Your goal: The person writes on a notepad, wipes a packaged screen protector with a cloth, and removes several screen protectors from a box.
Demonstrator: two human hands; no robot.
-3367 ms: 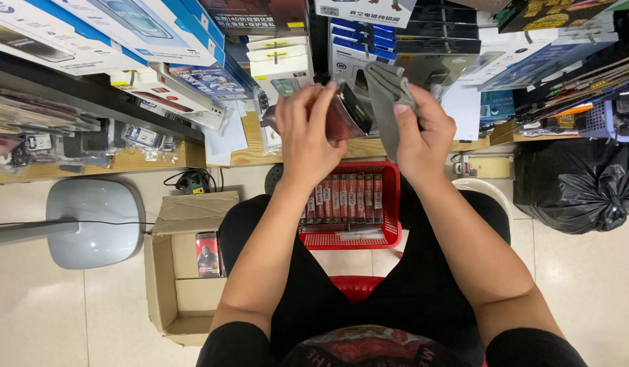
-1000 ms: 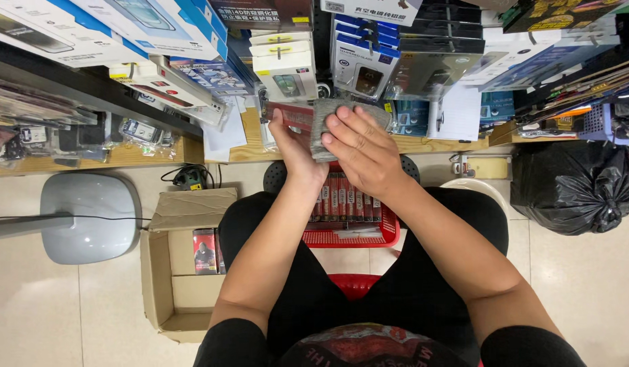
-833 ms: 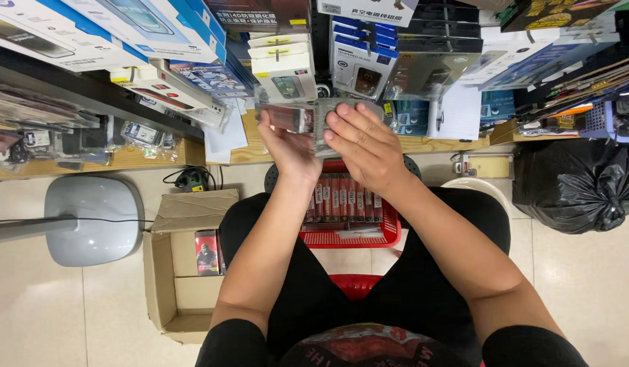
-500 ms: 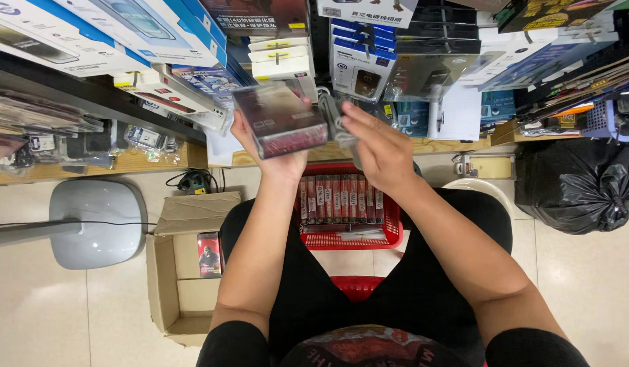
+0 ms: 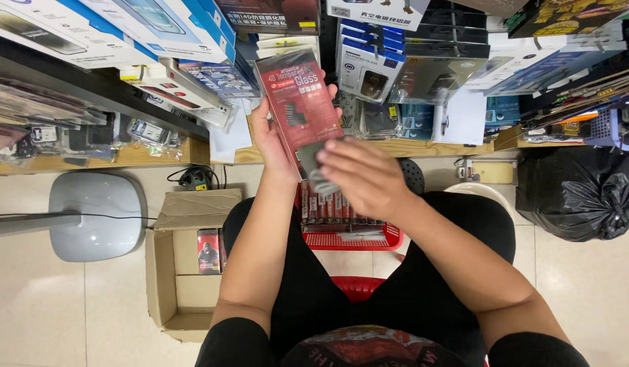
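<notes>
Fingers of the left hand (image 5: 272,139) clamp a red flat package (image 5: 297,102), long axis upright at upper centre, while the right hand (image 5: 361,178), just below it, pinches a grey cloth (image 5: 314,170).

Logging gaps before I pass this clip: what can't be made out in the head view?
- Lower end of the flat red plastic-wrapped pack: covered by the right hand.
- Grey cloth-like piece: mostly under the right hand; blurred.
- Left hand: palm behind the pack.
- Red plastic basket: contents partly hidden by the forearms.
- Brown cardboard box: one wall hidden by the left arm.
</notes>
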